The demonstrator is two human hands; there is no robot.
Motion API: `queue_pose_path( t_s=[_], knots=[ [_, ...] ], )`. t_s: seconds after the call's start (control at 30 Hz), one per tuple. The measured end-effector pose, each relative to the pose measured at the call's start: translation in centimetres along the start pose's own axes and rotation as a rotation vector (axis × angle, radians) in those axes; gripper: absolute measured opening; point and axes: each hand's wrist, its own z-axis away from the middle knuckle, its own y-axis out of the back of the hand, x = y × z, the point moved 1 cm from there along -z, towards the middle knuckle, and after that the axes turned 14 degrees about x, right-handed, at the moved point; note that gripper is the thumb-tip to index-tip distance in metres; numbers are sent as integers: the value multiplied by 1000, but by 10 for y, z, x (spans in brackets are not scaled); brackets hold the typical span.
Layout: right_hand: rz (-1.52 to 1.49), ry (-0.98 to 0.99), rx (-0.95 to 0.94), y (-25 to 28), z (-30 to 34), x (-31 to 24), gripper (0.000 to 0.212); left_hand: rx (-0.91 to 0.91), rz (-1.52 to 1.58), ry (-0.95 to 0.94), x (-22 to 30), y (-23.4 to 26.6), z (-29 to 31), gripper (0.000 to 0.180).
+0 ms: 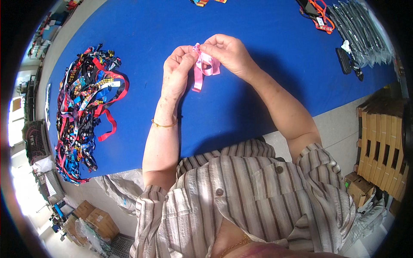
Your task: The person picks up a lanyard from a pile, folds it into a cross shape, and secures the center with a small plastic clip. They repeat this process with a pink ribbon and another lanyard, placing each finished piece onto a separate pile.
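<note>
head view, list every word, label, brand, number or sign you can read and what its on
None can be read.
Pink patterned strap: print too small
Multicoloured strap pile, including its white label: too small
White tag by the orange strap: too small
Cardboard box, lower left: marks too blurred

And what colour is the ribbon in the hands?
The ribbon is pink; the head view shows it best.

I see open tabletop at eleven o'clock from the left hand; a strap heap blocks eight, the right hand three.
</note>
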Motion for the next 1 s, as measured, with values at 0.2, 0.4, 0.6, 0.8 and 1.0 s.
queue_pose_path(
  t_s=[0.2, 0.4, 0.6, 0.8, 1.0],
  knots=[
    [-65, -70, 11, -1, 1, -2, 22, -62, 25, 21, 1, 1, 2, 20],
    [-69, -114, 72, -1, -1, 0, 28, -102, -27, -2, -5, 0, 0, 17],
    [-113, -62, 32, -4, 1, 3, 25, -13, -19, -46, -8, 3, -2, 15],
    [-99, -81, -4, -5, 3, -5, 24, 80, 48, -77, -14, 9, -8, 18],
    [-125, -86, -78, -1, 3, -5, 21, 111, 82, -53, -14, 14, -10, 17]
  ],
)
